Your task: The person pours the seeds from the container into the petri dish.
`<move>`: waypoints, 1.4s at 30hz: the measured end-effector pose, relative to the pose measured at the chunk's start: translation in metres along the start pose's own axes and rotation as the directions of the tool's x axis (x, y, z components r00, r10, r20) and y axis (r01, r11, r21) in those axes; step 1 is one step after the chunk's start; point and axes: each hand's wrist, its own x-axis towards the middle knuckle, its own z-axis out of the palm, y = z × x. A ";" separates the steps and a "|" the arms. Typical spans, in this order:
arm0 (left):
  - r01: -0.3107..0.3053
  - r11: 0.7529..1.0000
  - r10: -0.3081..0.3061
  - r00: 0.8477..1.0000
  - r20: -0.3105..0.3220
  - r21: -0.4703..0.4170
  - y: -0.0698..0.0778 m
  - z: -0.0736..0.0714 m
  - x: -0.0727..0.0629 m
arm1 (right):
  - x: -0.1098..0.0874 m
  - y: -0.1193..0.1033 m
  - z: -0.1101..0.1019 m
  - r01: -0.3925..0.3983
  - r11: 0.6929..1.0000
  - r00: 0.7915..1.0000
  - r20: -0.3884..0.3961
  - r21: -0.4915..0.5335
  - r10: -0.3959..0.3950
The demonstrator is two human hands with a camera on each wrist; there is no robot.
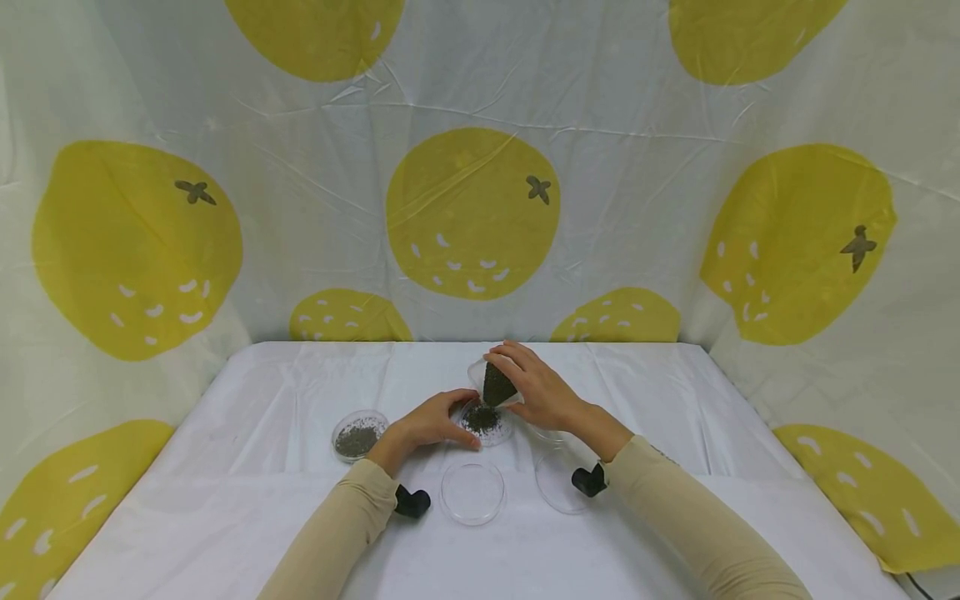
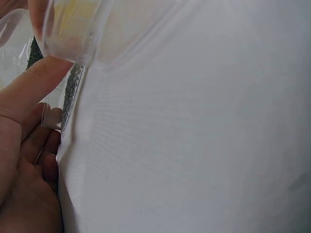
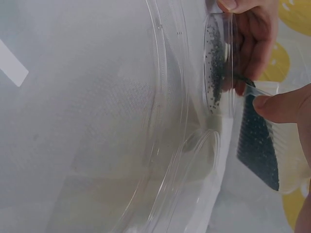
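My right hand (image 1: pixel 551 393) grips a clear plastic cup (image 3: pixel 279 145) of dark granules, tilted over a petri dish (image 1: pixel 491 440). In the right wrist view, a thin dark stream runs from the cup's lip toward that dish. A patch of dark granules (image 1: pixel 482 417) lies scattered inside it. Around the dish's left side, my left hand (image 1: pixel 429 422) holds the rim between thumb and fingers. The left wrist view shows the thumb (image 2: pixel 41 80) at the dish's near edge, with other fingers curled on the far side.
Left of my hands stands another petri dish (image 1: pixel 337 450) with greyish-dark granules. Two clear round dishes or lids lie in front, one in the middle (image 1: pixel 472 523) and one at right (image 1: pixel 542 495). Another clear rim (image 1: pixel 546 434) shows partly behind my right forearm. A white cloth (image 1: pixel 285 400) covers the table.
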 end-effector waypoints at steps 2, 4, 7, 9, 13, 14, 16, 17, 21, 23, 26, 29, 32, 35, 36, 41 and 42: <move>-0.008 1.000 0.008 1.000 0.002 -0.002 0.000 0.000 0.001 | 0.000 -0.001 -0.001 -0.014 1.000 1.000 0.005 0.011 0.014; -0.010 1.000 0.010 1.000 0.002 -0.008 0.000 0.000 0.001 | 0.001 -0.002 -0.002 -0.041 0.999 0.999 0.015 0.023 0.041; -0.008 1.000 0.008 1.000 -0.002 -0.017 0.000 0.001 0.001 | 0.001 -0.002 -0.003 -0.086 0.995 0.996 0.032 0.041 0.085; -0.010 1.000 0.010 1.000 -0.007 -0.021 -0.001 0.001 0.001 | 0.001 -0.001 -0.003 -0.118 0.992 0.992 0.044 0.047 0.116; -0.014 0.999 0.014 1.000 -0.011 -0.029 -0.001 0.001 0.000 | 0.001 -0.001 -0.002 -0.162 0.984 0.986 0.051 0.068 0.159; -0.015 0.999 0.015 1.000 -0.010 -0.030 -0.001 0.001 0.000 | 0.001 0.000 -0.002 -0.174 0.982 0.984 0.050 0.076 0.170; -0.016 0.999 0.016 1.000 -0.009 -0.031 0.000 0.001 0.000 | 0.001 0.000 -0.001 -0.195 0.976 0.980 0.050 0.097 0.191; -0.017 0.999 0.016 1.000 -0.010 -0.030 0.000 0.001 0.000 | 0.001 0.000 -0.001 -0.206 0.972 0.978 0.047 0.111 0.201; -0.019 1.000 0.019 1.000 -0.005 -0.019 0.001 0.000 -0.001 | 0.001 0.002 -0.001 -0.258 0.953 0.966 0.055 0.161 0.252; -0.021 1.000 0.021 1.000 -0.003 -0.013 0.001 0.000 -0.001 | 0.001 0.002 -0.002 -0.285 0.940 0.959 0.061 0.188 0.278; -0.019 1.000 0.019 1.000 -0.001 -0.009 0.002 0.000 -0.001 | 0.001 0.003 -0.003 -0.316 0.919 0.949 0.067 0.238 0.309; -0.011 1.000 0.011 1.000 0.000 -0.006 0.002 0.000 -0.001 | 0.001 0.003 -0.003 -0.334 0.895 0.942 0.063 0.295 0.331; -0.005 1.000 0.005 1.000 0.002 0.004 0.002 0.000 -0.001 | 0.002 0.003 -0.004 -0.370 0.867 0.926 0.065 0.332 0.371; 0.002 1.000 -0.002 1.000 0.009 0.020 0.002 0.000 0.000 | 0.002 0.002 -0.005 -0.435 0.819 0.895 0.086 0.375 0.437; 0.003 1.000 -0.004 1.000 0.009 0.022 0.001 0.001 0.000 | 0.002 0.001 -0.006 -0.458 0.798 0.883 0.097 0.392 0.460; 0.011 1.000 -0.011 1.000 0.003 0.016 0.001 0.001 -0.001 | 0.004 0.000 -0.008 -0.537 0.690 0.828 0.147 0.485 0.541; 0.010 1.000 -0.010 1.000 0.002 0.013 0.001 0.000 -0.001 | 0.005 0.000 -0.009 -0.549 0.664 0.817 0.160 0.507 0.554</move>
